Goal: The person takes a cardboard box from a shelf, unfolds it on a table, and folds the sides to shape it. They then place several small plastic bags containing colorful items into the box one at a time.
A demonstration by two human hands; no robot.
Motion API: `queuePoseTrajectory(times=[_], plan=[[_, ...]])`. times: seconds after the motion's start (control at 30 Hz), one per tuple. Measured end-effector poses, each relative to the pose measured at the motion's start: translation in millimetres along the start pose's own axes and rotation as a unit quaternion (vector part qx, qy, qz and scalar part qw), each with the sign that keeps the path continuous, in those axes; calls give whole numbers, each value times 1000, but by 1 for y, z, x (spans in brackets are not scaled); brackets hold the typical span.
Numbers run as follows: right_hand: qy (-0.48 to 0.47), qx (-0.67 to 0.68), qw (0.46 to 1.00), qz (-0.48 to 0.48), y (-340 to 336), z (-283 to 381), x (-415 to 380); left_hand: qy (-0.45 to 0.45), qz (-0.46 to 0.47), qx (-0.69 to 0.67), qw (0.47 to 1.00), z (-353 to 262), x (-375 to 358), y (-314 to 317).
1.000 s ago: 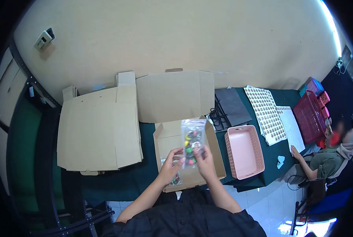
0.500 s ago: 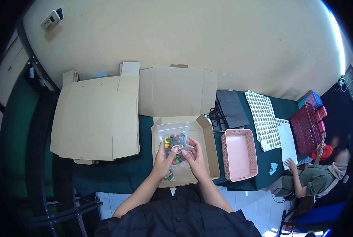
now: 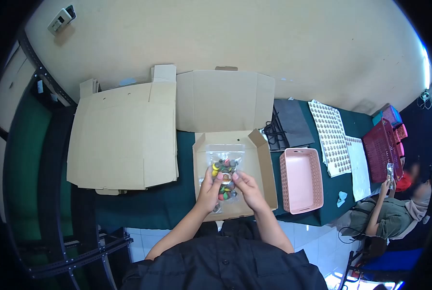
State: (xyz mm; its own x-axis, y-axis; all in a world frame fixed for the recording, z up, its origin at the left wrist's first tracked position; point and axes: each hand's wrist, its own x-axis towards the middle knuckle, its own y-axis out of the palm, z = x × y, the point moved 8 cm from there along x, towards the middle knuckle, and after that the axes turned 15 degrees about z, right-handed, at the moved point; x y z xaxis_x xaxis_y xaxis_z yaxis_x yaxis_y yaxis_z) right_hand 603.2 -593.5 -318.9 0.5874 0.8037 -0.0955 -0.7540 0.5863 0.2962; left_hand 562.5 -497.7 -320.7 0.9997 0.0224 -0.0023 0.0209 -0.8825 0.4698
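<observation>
A clear zip bag [image 3: 225, 153] of colourful, pebble-like pieces is held upright above the open cardboard box [image 3: 270, 179]. My left hand [image 3: 209, 192] grips its left side, the thumb lying across the front. From the right, my right hand [image 3: 250, 191] holds the other side, its thumb near a small round sticker [image 3: 226, 178] on the bag's front. Below my left hand, part of another clear bag [image 3: 218, 209] shows inside the box. The raised lid [image 3: 225, 99] leans toward the wall.
Flat cardboard boxes [image 3: 124, 137] are stacked at left. To the right are a pink basket [image 3: 284, 193], black paper bags [image 3: 294, 125], sticker sheets [image 3: 329, 135] and a maroon basket [image 3: 381, 147]. Another person [image 3: 387, 217] sits at far right, holding a small clear packet [image 3: 390, 174].
My right hand's fingers have moved in, and its thumb now presses beside the sticker. The other person's hand has left the sheet for a packet. The whole view has shifted slightly.
</observation>
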Motion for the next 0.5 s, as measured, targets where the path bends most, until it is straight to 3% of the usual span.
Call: queuePoseTrajectory(times=[0.2,0.3,0.5], plan=[[6,66,996,-57,-2,-3,-3,-26,-3,95,995,-1,2,-1],[-51,-40,996,-55,6,14,-4,-24,-1,143,989,-7,0,5],[-36,65,991,-112,-1,7,-13,-66,66,145,985,-3,0,13]])
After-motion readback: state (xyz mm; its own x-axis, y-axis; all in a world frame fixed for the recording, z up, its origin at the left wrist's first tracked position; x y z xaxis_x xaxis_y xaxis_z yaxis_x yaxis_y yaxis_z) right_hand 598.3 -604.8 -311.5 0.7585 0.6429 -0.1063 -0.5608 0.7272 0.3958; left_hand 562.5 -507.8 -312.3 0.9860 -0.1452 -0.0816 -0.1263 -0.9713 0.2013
